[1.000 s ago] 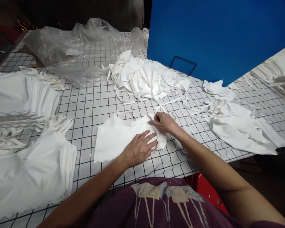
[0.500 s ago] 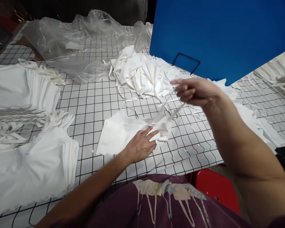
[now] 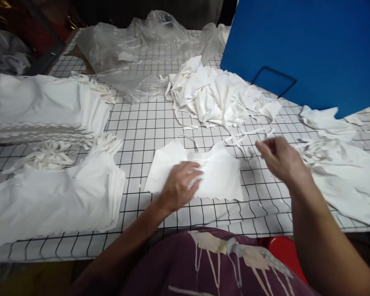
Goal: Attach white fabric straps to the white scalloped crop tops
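A white crop top (image 3: 220,172) with thin straps lies spread flat on the table in front of me. My left hand (image 3: 181,185) rests on its middle, fingers extended and a little apart, pressing on the fabric. Beyond its upper right corner, the thin white straps (image 3: 240,137) trail over the checked cloth. My right hand (image 3: 279,158) hovers to the right of the top, slightly blurred. Its fingers are loosely curled with the thumb apart, and no fabric shows in its grasp.
Neat stacks of white tops (image 3: 64,197) lie at the left on the checked tablecloth (image 3: 135,135). A loose white heap (image 3: 212,94) sits behind, near clear plastic sheeting (image 3: 160,41). A blue board (image 3: 302,45) stands at back right, with more white pieces (image 3: 351,176) below it.
The top's right half, bunched and pulled by its straps before, now lies flat. My right hand has let go of the straps and come lower. The view has shifted left.
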Demonstrator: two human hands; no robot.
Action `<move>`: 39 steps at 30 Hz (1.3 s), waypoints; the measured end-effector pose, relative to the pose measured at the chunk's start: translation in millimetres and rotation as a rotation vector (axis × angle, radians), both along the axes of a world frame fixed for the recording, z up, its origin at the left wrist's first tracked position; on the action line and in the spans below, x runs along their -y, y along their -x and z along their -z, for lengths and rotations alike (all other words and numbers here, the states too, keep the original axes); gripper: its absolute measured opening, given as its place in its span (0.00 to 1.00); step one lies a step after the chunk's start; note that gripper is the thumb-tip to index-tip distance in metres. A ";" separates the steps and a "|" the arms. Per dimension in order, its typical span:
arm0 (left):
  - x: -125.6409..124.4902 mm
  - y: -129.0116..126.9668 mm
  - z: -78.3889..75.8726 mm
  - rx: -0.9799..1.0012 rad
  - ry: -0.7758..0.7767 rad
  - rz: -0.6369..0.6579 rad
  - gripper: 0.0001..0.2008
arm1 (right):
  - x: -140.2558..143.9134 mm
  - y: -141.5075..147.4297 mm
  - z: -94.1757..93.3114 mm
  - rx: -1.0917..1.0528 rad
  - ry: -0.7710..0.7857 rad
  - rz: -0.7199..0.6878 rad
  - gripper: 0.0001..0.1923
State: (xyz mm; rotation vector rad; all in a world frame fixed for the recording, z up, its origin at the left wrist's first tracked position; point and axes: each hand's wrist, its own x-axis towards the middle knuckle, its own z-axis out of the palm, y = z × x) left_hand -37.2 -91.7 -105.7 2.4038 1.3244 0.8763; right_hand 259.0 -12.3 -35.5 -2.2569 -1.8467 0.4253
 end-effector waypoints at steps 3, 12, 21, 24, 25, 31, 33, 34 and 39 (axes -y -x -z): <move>9.3 46.3 -1.8 -0.038 0.040 -0.568 0.10 | 53.5 3.0 38.9 -0.087 0.204 0.021 0.28; 8.3 70.5 -8.5 0.325 0.638 -0.777 0.15 | 74.2 2.8 60.4 -0.476 0.197 0.025 0.18; 17.3 78.6 -6.1 0.477 0.815 -0.912 0.17 | 95.1 15.4 52.3 -0.388 0.199 0.092 0.22; 14.4 92.0 0.8 0.190 0.740 -0.896 0.13 | 90.2 22.4 47.9 -0.299 0.201 0.037 0.20; 14.1 96.2 2.2 0.141 0.710 -0.894 0.12 | 88.8 20.6 45.9 -0.339 0.219 0.013 0.20; 16.4 101.9 -6.3 0.083 0.665 -0.962 0.12 | 90.3 12.2 45.2 -0.336 0.211 0.061 0.24; 15.0 98.4 -8.4 0.043 0.674 -0.959 0.13 | 91.2 21.6 52.1 -0.252 0.160 0.046 0.20; 14.1 96.9 -7.9 0.023 0.666 -0.958 0.14 | 91.2 27.2 55.6 -0.215 0.124 0.023 0.19; 16.3 93.4 0.5 0.108 0.621 -0.862 0.15 | 95.0 36.9 55.5 -0.222 0.015 -0.043 0.14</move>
